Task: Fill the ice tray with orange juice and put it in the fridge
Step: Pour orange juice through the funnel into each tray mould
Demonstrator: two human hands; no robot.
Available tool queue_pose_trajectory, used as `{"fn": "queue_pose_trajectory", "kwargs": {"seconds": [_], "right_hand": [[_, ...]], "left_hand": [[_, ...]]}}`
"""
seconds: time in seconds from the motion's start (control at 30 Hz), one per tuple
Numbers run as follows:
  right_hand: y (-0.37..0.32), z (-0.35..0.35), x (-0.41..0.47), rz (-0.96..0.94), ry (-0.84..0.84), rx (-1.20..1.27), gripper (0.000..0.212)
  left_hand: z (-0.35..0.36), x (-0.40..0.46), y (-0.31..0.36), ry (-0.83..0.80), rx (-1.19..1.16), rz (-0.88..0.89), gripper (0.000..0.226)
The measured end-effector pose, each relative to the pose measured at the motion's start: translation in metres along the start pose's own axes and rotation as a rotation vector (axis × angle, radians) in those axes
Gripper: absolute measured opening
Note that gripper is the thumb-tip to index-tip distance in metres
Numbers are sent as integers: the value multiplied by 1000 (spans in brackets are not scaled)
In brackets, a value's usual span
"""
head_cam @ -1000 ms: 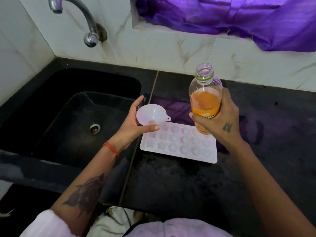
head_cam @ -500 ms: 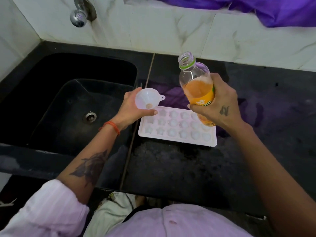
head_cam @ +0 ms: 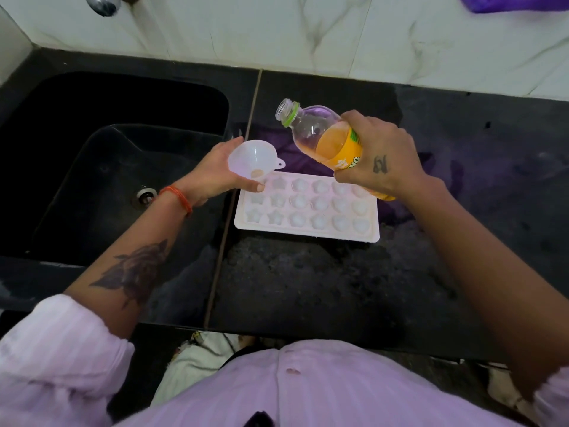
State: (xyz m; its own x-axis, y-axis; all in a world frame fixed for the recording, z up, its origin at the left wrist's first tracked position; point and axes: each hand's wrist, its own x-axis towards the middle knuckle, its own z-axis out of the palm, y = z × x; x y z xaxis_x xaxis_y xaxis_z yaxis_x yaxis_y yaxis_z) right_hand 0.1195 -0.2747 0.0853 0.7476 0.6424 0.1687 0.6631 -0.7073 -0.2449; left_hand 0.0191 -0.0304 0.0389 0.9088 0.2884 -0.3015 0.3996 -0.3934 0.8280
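Head view: left hand [head_cam: 212,172] holds a small translucent white plastic funnel [head_cam: 251,160] by its rim, thumb along the near side, fingers behind; funnel mouth faces up and toward the camera, spout over the far-left corner of the white plastic ice tray [head_cam: 308,208]. Left forearm reaches in from lower left, orange thread band at the wrist. Right hand [head_cam: 378,155] is wrapped around the lower body of a clear uncapped plastic bottle of orange juice [head_cam: 323,137], yellow label under the fingers. Bottle tipped well over, neck pointing up-left toward the funnel; mouth above and just right of the funnel rim, not touching. Juice pooled at the low end; none seen leaving the mouth. Tray lies flat on the black stone counter [head_cam: 308,288], just right of the black sink [head_cam: 107,167]; star and round cavities look empty. Versus 0.5 s ago: bottle tilted further from near-upright; funnel and tray placement unchanged
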Motion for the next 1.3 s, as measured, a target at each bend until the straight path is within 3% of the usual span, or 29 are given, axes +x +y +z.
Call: {"fn": "queue_pose_trajectory", "kwargs": {"seconds": [0.1, 0.3, 0.57, 0.73, 0.93, 1.3], "right_hand": [[3, 2, 2, -7, -48, -51, 75], [5, 3, 4, -32, -115, -121, 76], [5, 7, 6, -65, -149, -186, 75], [4, 5, 8, -97, -153, -254, 72], [2, 1, 10, -120, -135, -316, 69], [-4, -3, 16, -133, -138, -382, 67]], "left_hand": [[-4, -1, 3, -54, -12, -31, 105], [-3, -1, 8, -39, -21, 1, 75], [0, -3, 3, 5, -62, 7, 74], [0, -5, 8, -8, -148, -7, 85], [-1, -7, 12, -18, -171, 0, 74], [-2, -8, 12, 0, -199, -8, 75]]}}
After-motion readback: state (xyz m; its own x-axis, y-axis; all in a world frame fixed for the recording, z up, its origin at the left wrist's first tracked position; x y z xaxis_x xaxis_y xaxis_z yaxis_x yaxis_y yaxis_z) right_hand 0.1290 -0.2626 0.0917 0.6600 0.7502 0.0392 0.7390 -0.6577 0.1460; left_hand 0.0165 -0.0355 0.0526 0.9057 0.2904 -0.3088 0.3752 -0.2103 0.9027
